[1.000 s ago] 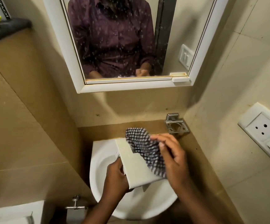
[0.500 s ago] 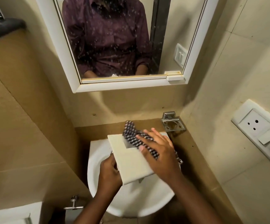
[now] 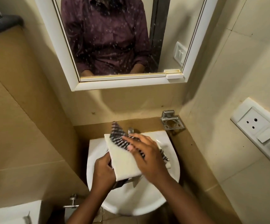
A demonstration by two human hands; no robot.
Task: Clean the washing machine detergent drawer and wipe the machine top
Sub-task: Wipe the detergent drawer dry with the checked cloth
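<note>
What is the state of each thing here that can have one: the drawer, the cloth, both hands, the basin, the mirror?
Detergent drawer: held tilted above the basin.
Checked cloth: pressed flat on the drawer.
Left hand: grips the drawer's lower left edge.
Right hand: fingers straight, pressing the cloth.
Basin: no running water visible.
Mirror: spotted with marks.
Metal holder: holds nothing.
</note>
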